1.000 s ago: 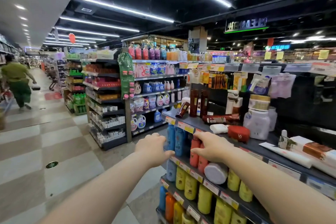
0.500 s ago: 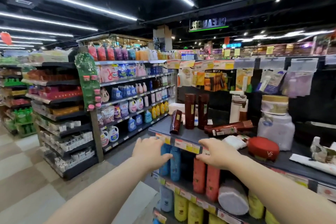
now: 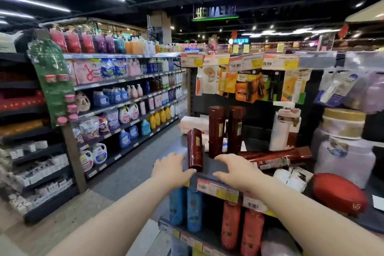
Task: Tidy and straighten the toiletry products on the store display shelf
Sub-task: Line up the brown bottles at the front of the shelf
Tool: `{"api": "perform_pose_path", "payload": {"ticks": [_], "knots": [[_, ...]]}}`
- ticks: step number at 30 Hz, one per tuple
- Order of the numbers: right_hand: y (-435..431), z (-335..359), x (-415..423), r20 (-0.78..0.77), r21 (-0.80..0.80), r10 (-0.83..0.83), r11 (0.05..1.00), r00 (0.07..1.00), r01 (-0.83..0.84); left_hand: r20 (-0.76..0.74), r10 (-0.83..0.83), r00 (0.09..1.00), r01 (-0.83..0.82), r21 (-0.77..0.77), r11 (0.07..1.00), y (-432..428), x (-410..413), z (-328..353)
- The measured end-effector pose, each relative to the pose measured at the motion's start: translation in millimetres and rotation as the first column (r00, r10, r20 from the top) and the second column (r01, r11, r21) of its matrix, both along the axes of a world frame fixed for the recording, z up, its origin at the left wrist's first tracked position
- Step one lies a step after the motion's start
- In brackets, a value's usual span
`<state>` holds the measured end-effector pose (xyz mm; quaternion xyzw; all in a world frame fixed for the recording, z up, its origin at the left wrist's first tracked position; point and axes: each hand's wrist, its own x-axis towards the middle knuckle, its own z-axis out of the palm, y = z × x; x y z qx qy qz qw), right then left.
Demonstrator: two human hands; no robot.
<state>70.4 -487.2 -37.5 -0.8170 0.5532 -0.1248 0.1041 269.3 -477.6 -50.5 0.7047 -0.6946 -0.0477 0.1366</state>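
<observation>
As you reached toward the top shelf (image 3: 208, 167), both of your hands hovered at its front edge with nothing in them. Your left hand (image 3: 170, 170) was open, fingers spread and loosely bent, its fingertips just beside the foot of a dark red bottle (image 3: 195, 149); whether they touched it could not be told. Your right hand (image 3: 239, 169) was likewise open, palm down, fingers fanned toward that same bottle but apart from it.

That bottle stood between your hands, tilted rather than upright. Just behind it two taller brown bottles (image 3: 216, 131) stood upright side by side, and to their right a fourth bottle (image 3: 276, 157) lay flat on its side. Near the fallen one sat some white packets (image 3: 291, 176) and a rounded red pack (image 3: 338, 193).

Farther right a big white tub (image 3: 344, 158) carried a smaller gold-lidded jar (image 3: 344, 122) on top. Both were closed and opaque, so what they held stayed hidden from you.

On the tier below, under the price labels (image 3: 218, 188), two blue bottles (image 3: 177, 206) stood upright beside two red-orange bottles (image 3: 230, 224). Above the top shelf, boxed packs (image 3: 249, 87) hung in a row.

Across the aisle, another rack (image 3: 71, 151) held rows of detergent jugs (image 3: 99, 153) on several tiers, too blurred for you to read.
</observation>
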Motion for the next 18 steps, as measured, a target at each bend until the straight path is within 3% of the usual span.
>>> {"api": "perform_pose_path", "payload": {"ticks": [8,18], "knots": [[-99,-24,43,0.160,0.071,-0.002,0.997,0.987,-0.010,-0.240,0.045,0.970,-0.042,0.020,0.999,-96,22,0],[-139,-62,78,0.286,0.231,-0.270,0.951,0.919,0.208,-0.379,-0.003,0.925,0.054,0.124,0.991,-163,36,-24]]}}
